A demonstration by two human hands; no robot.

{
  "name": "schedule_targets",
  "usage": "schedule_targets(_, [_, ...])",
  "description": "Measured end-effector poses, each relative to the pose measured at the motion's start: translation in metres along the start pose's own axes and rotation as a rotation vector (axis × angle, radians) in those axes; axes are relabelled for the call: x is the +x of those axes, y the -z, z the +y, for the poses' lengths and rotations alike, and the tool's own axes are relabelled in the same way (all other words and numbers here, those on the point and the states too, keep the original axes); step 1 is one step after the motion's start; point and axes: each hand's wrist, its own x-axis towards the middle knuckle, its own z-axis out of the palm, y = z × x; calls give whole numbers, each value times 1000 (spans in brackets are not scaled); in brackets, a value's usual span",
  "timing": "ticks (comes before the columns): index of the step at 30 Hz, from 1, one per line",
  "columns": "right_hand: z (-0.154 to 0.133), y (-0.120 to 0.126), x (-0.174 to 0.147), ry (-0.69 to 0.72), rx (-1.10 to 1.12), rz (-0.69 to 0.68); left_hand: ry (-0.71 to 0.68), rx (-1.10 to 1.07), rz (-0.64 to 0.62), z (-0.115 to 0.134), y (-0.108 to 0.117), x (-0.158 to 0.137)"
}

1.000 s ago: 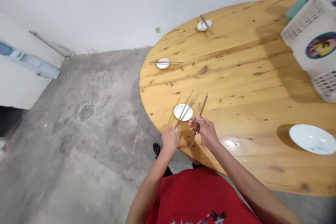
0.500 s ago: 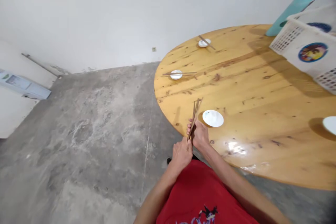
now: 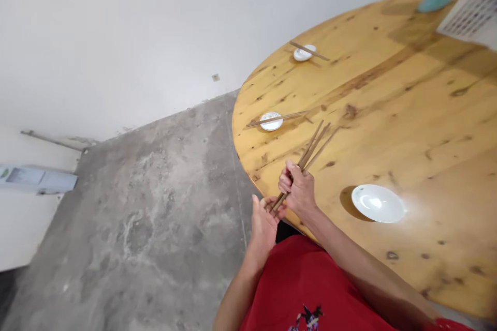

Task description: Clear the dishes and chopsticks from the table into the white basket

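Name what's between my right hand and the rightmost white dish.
Head view: only wooden tabletop, shaded beside the white dish, separates it from your right hand.

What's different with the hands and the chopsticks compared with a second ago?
The held chopsticks, split between both hands a second ago, have been brought together into one bundle in the right hand. The left hand has opened, its fingers at their lower ends. The far bowl and the middle bowl still have chopsticks across them.
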Motion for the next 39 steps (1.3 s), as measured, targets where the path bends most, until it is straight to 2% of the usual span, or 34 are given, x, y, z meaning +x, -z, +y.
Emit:
schedule_targets(1, [2,-10,6,20,22,4,26,-85,28,15,-2,10])
schedule_targets(3, [10,-26,17,39,34,-3,54,-118,73,42,-9,30])
schedule_targets(6, [22,-39,30,45,19,17,114,14,111,64,-20,57])
schedule_targets(8, [22,-40,38,61,13,69,112,155,91,72,-26,77])
schedule_targets(10, [15,-34,48,86,9,137,3,390,33,82,-33,100])
schedule_targets(13, [-5,-15,60,132,-12,242,-344,994,-62,112,-45,149])
schedule_targets(15, [-16,0,65,164,-48,301,-554,1416,-23,138,-54,188])
schedule_targets(17, [-18,12,66,191,-80,377,-688,1757,-38,160,-63,224])
schedule_targets(20, [-9,20,62,190,-89,484,-734,2090,-110,177,-74,265])
schedule_targets(23, [10,14,65,139,-73,521,-718,2275,-213,179,-80,288])
schedule_targets(27, [33,-10,90,53,-19,535,-736,2351,-356,183,-83,304])
schedule_targets(30, [44,-37,118,59,47,566,-658,2285,-460,194,-79,304])
schedule_targets(33, [51,-69,145,163,92,632,-546,2122,-573,206,-63,293])
schedule_targets(36, [58,-100,166,265,77,700,-487,1851,-793,216,-42,277])
schedule_targets(39, [66,-128,181,288,-22,782,-427,1722,-932,226,-27,265])
